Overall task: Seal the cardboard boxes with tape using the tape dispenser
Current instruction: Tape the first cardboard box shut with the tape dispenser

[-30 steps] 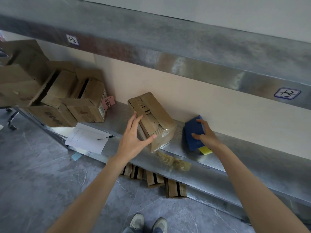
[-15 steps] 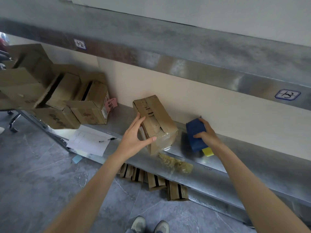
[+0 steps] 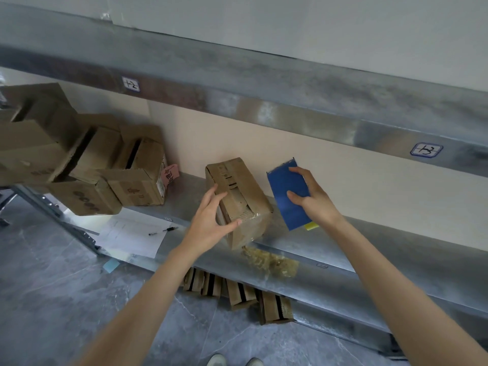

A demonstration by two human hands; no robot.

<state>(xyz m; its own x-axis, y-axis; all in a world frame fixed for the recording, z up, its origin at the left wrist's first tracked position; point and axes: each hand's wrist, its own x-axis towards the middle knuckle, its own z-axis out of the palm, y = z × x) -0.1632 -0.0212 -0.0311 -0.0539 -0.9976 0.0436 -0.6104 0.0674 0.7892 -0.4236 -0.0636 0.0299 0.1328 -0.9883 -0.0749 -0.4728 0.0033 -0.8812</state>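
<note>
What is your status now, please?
Left grip holds small cardboard box on shelf. Right grip holds blue tape dispenser beside it. Nothing in the way.

The metal shelf [image 3: 369, 241] ran along the wall in front of me. On it, to my left, sat a cluster of open cardboard boxes [image 3: 132, 186]. Just beside them lay a sheet of paper [image 3: 129, 236] with a pen [image 3: 163, 230] on it. In the middle stood a small taped cardboard box [image 3: 245, 207], tilted. A crumpled wad of used tape [image 3: 269, 261] lay on the shelf's front lip, near that box.
</note>
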